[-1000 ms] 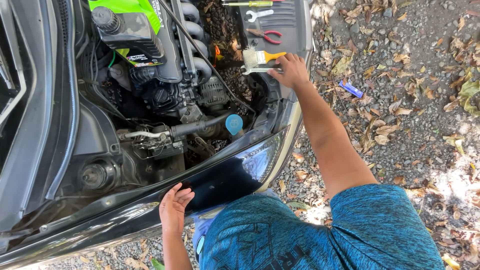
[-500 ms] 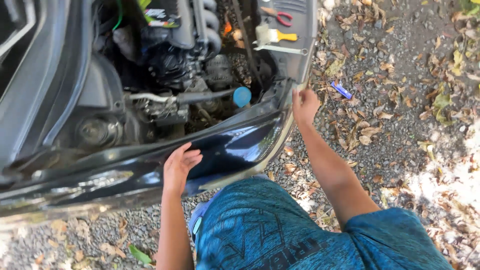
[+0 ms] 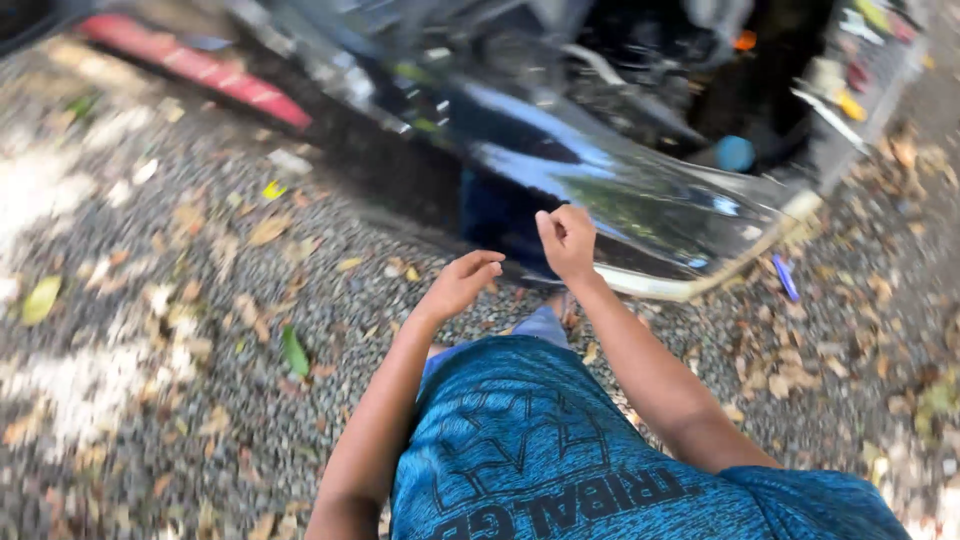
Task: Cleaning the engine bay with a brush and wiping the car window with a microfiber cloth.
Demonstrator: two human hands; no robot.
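Both hands off bumper (image 3: 640,215) now. Left hand (image 3: 462,282) loose, empty, below bumper; right hand (image 3: 566,240) half-curled, empty, just before it. Blue cap (image 3: 735,153) behind.

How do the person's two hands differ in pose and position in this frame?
The left hand hangs lower, over the gravel, fingers loosely curled and drooping; the right hand is raised higher, fingers bent towards a loose fist. The left hand is short of the car's front bumper, while the right hand shows against its glossy surface; whether it touches cannot be told. Both are bare and hold nothing.
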